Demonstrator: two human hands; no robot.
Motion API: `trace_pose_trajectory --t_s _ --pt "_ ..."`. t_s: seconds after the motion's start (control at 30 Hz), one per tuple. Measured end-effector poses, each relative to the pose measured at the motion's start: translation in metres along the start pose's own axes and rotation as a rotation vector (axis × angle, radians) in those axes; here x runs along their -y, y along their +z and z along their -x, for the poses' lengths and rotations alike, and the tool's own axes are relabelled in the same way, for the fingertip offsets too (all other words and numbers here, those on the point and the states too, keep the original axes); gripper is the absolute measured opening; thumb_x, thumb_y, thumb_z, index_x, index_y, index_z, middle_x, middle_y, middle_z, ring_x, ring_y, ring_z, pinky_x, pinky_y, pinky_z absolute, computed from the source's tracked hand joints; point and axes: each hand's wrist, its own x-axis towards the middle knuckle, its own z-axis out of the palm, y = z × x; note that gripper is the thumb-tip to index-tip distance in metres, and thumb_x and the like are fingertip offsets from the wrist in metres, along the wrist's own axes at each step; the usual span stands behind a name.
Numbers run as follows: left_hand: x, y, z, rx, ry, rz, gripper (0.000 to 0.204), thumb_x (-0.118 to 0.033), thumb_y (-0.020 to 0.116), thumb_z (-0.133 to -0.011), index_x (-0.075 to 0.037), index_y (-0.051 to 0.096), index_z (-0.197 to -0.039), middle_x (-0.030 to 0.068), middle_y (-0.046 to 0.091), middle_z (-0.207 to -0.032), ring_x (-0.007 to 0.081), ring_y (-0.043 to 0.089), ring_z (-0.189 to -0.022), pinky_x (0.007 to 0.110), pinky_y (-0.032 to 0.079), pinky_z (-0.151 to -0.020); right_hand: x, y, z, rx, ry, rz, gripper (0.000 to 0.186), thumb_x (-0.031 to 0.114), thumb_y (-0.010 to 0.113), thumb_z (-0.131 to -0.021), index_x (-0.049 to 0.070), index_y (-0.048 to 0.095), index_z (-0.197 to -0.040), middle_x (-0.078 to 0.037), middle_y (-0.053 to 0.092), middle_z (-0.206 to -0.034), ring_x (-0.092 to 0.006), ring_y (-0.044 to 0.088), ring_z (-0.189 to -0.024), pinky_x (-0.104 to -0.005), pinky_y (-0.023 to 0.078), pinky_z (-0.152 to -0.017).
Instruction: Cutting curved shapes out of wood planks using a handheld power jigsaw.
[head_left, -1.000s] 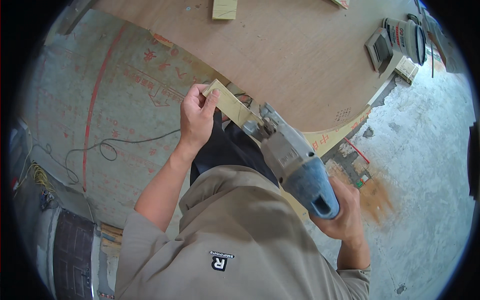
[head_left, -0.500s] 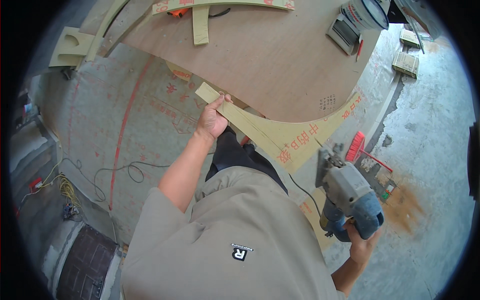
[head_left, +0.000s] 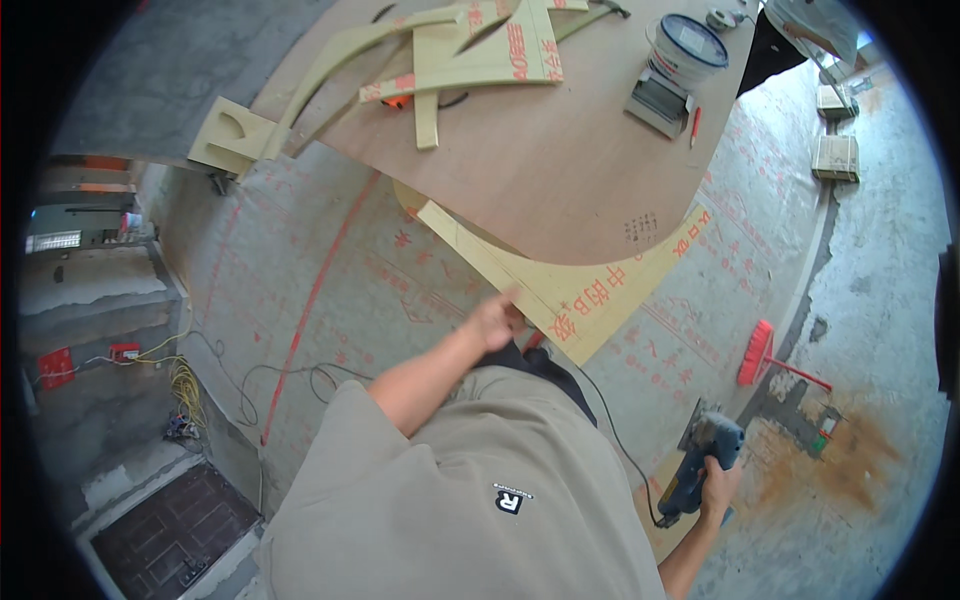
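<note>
A yellow plywood piece (head_left: 600, 290) with one concave curved edge and red lettering lies along the near edge of the worktable (head_left: 560, 180), its pointed corner sticking out towards me. My left hand (head_left: 495, 318) is at its near straight edge, fingers curled round the rim, the underside of the grip hidden. Down at my right side, away from the plywood, my right hand (head_left: 717, 486) is closed round a blue and grey jigsaw (head_left: 692, 470). The jigsaw's black cord (head_left: 622, 440) runs back towards the table. Its blade cannot be made out.
Cut plywood pieces (head_left: 485, 50), a white bucket (head_left: 690, 45), a grey box (head_left: 660, 103) and a red pencil (head_left: 695, 127) occupy the table. A red broom (head_left: 757, 352) lies on the floor to the right. Another person (head_left: 800, 35) stands at the far right. Cables (head_left: 240, 380) trail at left.
My right hand has lowered the jigsaw away from the plywood to my side. My left hand has shifted from the narrow end along the near edge. My view has tilted towards the table's far side.
</note>
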Motion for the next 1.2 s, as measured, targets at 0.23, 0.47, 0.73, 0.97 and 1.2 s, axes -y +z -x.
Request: trace_pose_trajectory --t_s 0.23,0.47,0.73,0.97,1.2 --pt "0.013 0.040 0.023 0.169 0.040 -0.276 0.032 -0.012 0.061 -0.105 -0.008 0.062 -0.136 0.0103 0.072 -0.128 0.0274 0.070 -0.119 0.049 0.055 -0.104 -0.121 0.039 -0.035 0.229 0.262 0.091 0.007 0.006 0.064 -0.080 0.000 0.064 -0.083 -0.007 0.062 -0.066 -0.0179 0.060 -0.053 -0.0339 0.049 -0.051" --pt "-0.003 0.031 0.015 0.260 0.064 -0.274 0.038 -0.007 0.064 -0.102 -0.004 0.058 -0.140 0.0127 0.068 -0.134 0.0298 0.068 -0.122 0.050 0.055 -0.106 -0.146 0.059 -0.035 0.213 0.461 -0.134 0.007 0.006 0.064 -0.081 0.000 0.063 -0.081 -0.009 0.063 -0.067 -0.0202 0.062 -0.053 -0.0341 0.050 -0.051" --pt "0.030 0.072 0.015 0.228 0.206 0.205 0.036 -0.007 0.058 -0.106 -0.001 0.055 -0.141 0.0144 0.063 -0.140 0.0300 0.061 -0.130 0.054 0.052 -0.111 -0.098 0.052 -0.041 0.181 0.371 -0.144 0.007 0.008 0.064 -0.082 0.001 0.061 -0.085 -0.008 0.064 -0.072 -0.0191 0.063 -0.059 -0.0337 0.050 -0.057" --pt "0.017 0.072 -0.021 0.140 0.232 0.026 0.029 -0.011 0.054 -0.109 0.000 0.057 -0.135 0.0165 0.069 -0.129 0.0304 0.071 -0.114 0.050 0.062 -0.094 -0.047 0.041 -0.059 0.222 0.181 0.024 0.011 0.009 0.065 -0.082 0.000 0.063 -0.087 -0.006 0.063 -0.074 -0.0170 0.061 -0.061 -0.0327 0.048 -0.060" --pt "0.014 0.093 -0.027 0.089 0.173 -0.199 0.026 -0.013 0.060 -0.106 0.000 0.062 -0.129 0.0143 0.072 -0.119 0.0269 0.073 -0.102 0.044 0.064 -0.085 0.005 0.044 -0.070 0.251 0.039 0.054 0.011 0.010 0.065 -0.084 0.000 0.063 -0.088 -0.005 0.063 -0.074 -0.0158 0.061 -0.062 -0.0320 0.048 -0.061"
